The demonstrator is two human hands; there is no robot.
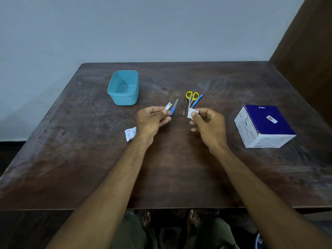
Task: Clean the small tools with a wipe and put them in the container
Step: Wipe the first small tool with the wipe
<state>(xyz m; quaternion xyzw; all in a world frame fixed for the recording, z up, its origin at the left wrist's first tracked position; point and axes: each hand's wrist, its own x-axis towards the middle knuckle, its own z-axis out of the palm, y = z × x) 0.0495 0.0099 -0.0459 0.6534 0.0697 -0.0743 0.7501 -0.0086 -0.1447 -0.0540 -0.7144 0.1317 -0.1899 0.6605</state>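
We note the left hand (pixel 152 119) pinching the clipper (pixel 168 106) right of the tub (pixel 124 88); right hand (pixel 206 123) pinching the wipe (pixel 191 113). Clipper likely light, stiff, slippery; grip its flat sides

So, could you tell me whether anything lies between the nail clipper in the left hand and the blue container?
Nothing visible does. The left hand holds the nail clipper just right of the container, with only bare table between them; the container's top is open.
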